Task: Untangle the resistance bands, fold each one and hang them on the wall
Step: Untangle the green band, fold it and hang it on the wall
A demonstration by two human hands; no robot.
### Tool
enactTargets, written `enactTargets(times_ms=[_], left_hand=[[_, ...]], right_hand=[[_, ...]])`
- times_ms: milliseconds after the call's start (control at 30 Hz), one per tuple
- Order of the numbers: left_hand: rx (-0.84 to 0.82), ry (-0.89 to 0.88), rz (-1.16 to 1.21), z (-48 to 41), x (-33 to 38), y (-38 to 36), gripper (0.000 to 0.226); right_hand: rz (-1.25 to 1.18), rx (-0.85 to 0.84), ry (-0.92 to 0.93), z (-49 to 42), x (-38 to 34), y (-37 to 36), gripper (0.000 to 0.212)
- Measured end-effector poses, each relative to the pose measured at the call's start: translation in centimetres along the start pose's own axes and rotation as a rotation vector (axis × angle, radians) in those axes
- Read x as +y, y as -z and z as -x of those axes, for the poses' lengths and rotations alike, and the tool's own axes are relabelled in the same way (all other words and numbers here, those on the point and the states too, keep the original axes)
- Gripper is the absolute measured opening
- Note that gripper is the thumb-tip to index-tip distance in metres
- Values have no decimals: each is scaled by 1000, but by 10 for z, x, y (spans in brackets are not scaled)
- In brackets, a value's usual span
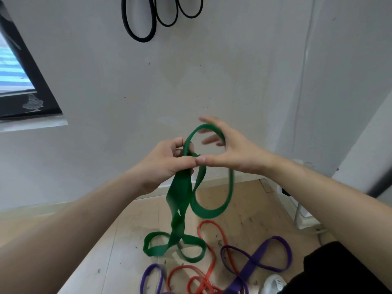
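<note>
A wide green resistance band (pixel 180 194) hangs twisted from both my hands, in front of the white wall. My left hand (pixel 167 162) pinches its gathered strands. My right hand (pixel 231 149) has its fingers spread through an upper loop of the same band. The band's lower end lies in two loops on the floor. A red band (pixel 210 251) and a purple band (pixel 254 262) lie tangled on the wooden floor below. A black band (pixel 148 24) hangs in loops high on the wall.
A dark-framed window (pixel 23 81) is set in the wall at left. A white shoe (pixel 273 283) and a black-clothed leg (pixel 339 270) show at bottom right. A white stand's legs (pixel 301 215) sit by the right wall corner.
</note>
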State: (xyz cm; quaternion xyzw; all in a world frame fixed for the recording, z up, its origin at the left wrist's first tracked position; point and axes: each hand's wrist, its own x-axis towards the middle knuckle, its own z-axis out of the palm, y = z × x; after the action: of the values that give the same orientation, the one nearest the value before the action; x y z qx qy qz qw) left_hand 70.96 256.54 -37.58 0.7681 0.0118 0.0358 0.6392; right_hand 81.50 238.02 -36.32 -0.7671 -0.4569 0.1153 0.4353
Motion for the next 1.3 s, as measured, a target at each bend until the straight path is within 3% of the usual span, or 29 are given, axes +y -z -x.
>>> enactTargets(times_ms=[67,200,300,500,700,800,967,1067,1167,1300], left_hand=[[1,-9,-32,0,1,2,25],[-36,-4,-122,3,1,1,25],[-14,6,-47,3,1,3,31],[-42,15,28,3,-1,8,39],[-33,-22,-173,0,3,9,41],[91,-105,-238,-3,11,9,35],[244,-277,-250,-14,22,14,46],[181,-155,-242,-17,8,15,41],[12,50,-291,-16,-19,11,27],[-39,80,-386,-20,-33,16,17]], right_hand=[[184,43,91,0,-7,3,107],[430,46,198,-1,-13,6,101],[263,-118,74,-2,-8,-1,95],[11,-189,-37,-6,1,-7,36],[-201,-275,-171,-6,-2,-5,28],[-190,-196,-107,-13,-11,0,25],[-228,53,50,-31,-38,9,22],[-370,207,103,-42,-46,16,11],[-485,343,95,-46,-41,27,9],[-496,387,49,-44,-18,34,8]])
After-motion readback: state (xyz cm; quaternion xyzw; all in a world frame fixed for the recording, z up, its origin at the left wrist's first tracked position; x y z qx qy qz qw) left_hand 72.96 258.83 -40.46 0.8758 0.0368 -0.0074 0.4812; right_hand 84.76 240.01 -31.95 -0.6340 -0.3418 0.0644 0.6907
